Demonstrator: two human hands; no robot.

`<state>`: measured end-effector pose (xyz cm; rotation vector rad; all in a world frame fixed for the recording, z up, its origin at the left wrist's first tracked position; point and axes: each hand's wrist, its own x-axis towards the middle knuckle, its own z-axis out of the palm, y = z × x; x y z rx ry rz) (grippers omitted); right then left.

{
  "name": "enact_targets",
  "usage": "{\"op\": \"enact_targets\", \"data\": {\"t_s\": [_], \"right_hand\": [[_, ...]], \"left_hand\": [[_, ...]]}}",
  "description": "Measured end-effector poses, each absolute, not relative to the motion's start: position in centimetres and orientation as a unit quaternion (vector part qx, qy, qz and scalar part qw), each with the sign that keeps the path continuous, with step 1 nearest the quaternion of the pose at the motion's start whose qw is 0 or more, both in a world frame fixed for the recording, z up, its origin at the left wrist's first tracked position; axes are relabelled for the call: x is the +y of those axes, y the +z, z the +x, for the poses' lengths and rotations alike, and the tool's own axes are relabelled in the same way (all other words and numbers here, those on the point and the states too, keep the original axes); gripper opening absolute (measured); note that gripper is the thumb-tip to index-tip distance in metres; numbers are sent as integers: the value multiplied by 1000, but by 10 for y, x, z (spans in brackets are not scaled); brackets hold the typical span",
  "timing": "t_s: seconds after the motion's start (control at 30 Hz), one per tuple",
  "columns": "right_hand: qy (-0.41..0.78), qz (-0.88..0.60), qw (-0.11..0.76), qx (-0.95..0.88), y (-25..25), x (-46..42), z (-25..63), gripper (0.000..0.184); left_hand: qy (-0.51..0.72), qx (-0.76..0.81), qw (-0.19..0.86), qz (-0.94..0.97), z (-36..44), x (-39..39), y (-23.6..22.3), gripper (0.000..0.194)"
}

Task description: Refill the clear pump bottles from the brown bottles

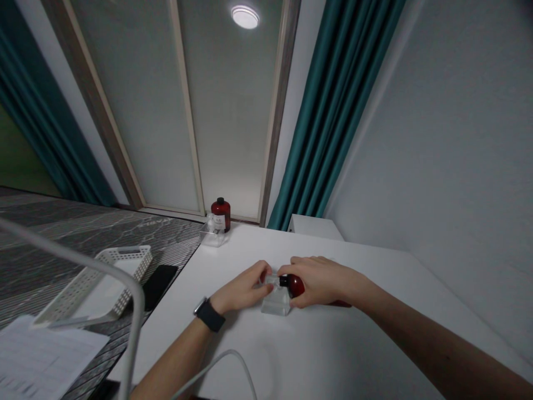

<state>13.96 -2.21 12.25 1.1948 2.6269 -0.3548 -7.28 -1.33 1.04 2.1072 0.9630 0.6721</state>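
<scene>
My right hand (320, 280) is wrapped round a dark red bottle (296, 285) that is tipped on its side, neck pointing left. Its mouth meets a small clear container (275, 300) standing on the white table (333, 344). My left hand (244, 289), a black watch on its wrist, pinches the top of that clear container with thumb and fingers. Both hands are close together at the table's middle.
A second dark red bottle (220, 214) and a small clear box (212, 236) stand at the table's far edge by the window. A white slotted basket (104, 278), a black phone (160, 283) and papers (41, 355) lie to the left. A white cable (233, 361) crosses the near edge.
</scene>
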Motion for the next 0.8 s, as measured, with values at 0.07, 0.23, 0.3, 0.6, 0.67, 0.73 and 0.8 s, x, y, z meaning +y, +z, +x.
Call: {"op": "enact_targets", "data": {"t_s": [0.07, 0.23, 0.3, 0.6, 0.67, 0.73, 0.8], "right_hand": [[-121, 406, 117, 898, 123, -22, 140, 41], [-120, 405, 117, 899, 121, -21, 140, 41], [-120, 406, 118, 898, 121, -21, 140, 42], [-123, 407, 119, 897, 122, -21, 139, 44], [-125, 407, 118, 897, 122, -21, 140, 43], [-129, 408, 118, 896, 122, -21, 141, 43], [-132, 410, 120, 895, 123, -21, 140, 44]], "left_hand": [[260, 375, 357, 815, -73, -14, 11, 25], [265, 372, 356, 815, -72, -14, 11, 26], [264, 371, 359, 815, -73, -13, 12, 24], [266, 337, 381, 819, -81, -10, 15, 26], [262, 337, 390, 816, -83, -10, 16, 28], [257, 341, 400, 811, -84, -10, 17, 28], [250, 345, 410, 806, -85, -10, 18, 30]]}}
